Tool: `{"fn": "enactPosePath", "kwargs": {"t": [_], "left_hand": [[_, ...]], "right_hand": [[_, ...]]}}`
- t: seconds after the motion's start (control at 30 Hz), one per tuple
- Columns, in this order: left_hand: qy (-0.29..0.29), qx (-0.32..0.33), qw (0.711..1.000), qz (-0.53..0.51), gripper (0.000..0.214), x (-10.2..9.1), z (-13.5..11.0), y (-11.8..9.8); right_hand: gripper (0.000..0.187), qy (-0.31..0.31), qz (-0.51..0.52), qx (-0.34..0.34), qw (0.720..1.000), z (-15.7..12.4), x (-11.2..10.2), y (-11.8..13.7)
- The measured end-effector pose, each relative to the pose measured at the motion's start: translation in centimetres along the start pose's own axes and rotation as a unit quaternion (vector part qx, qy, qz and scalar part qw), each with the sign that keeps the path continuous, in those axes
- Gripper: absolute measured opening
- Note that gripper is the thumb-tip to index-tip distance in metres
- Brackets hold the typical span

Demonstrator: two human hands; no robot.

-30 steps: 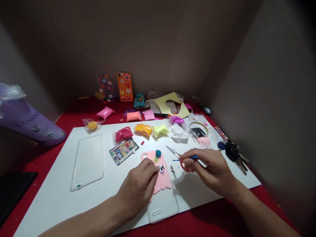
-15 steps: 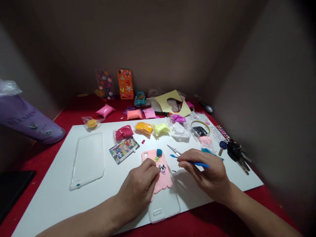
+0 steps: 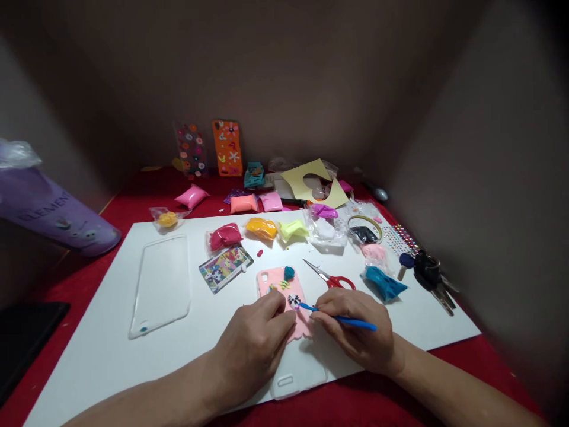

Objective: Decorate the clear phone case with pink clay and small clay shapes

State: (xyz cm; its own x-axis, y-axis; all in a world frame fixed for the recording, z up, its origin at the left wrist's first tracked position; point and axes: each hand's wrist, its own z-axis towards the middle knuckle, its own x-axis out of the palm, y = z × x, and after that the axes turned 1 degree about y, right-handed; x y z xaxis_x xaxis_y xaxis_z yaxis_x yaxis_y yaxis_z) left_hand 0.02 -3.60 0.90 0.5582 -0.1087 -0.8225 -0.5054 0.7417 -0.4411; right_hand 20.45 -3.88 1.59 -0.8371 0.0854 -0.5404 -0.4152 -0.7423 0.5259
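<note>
Red-handled scissors (image 3: 329, 279) near right hand (image 3: 365, 311) (keys (image 3: 430, 277) beyond).

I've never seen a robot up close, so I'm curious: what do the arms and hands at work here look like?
They are a person's, with no cables or machine parts. The left hand and right hand wear no gloves. Both forearms are bare as far as the picture shows, with no sleeves, and I see no watch or bracelet on either wrist.
</note>
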Motion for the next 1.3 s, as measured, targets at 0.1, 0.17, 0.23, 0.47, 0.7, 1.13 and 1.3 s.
{"fn": "enactPosePath", "kwargs": {"t": [0.1, 0.17, 0.23, 0.47, 0.7, 1.13, 1.3], "left_hand": [[0.002, 0.002, 1.000, 0.010, 0.026, 0.02, 0.11, 0.03], [0.003, 0.003, 1.000, 0.014, 0.026, 0.02, 0.14, 0.03], [0.003, 0.003, 1.000, 0.015, 0.027, 0.01, 0.14, 0.01], [0.010, 0.001, 1.000, 0.018, 0.026, 0.15, -0.18, 0.06], [0.018, -0.005, 1.000, 0.010, 0.024, 0.20, -0.15, 0.19], [0.008, -0.002, 1.000, -0.001, 0.026, 0.18, -0.20, 0.17], [0.002, 0.000, 1.000, 0.005, 0.025, 0.31, -0.33, 0.28]], "right_hand": [[0.008, 0.002, -0.001, -0.001, 1.000, 0.02, 0.08, -0.13], [0.008, 0.007, 0.000, 0.000, 1.000, 0.05, 0.07, -0.17], [0.008, 0.015, 0.000, 0.001, 1.000, 0.08, 0.03, -0.17], [0.009, 0.016, -0.004, 0.002, 1.000, 0.18, 0.03, -0.18], [0.010, 0.017, 0.006, 0.004, 1.000, 0.16, 0.12, -0.35], [0.011, 0.018, 0.010, 0.005, 1.000, 0.10, 0.06, -0.33], [0.011, 0.028, 0.016, 0.005, 0.999, -0.15, 0.26, -0.63]]}}
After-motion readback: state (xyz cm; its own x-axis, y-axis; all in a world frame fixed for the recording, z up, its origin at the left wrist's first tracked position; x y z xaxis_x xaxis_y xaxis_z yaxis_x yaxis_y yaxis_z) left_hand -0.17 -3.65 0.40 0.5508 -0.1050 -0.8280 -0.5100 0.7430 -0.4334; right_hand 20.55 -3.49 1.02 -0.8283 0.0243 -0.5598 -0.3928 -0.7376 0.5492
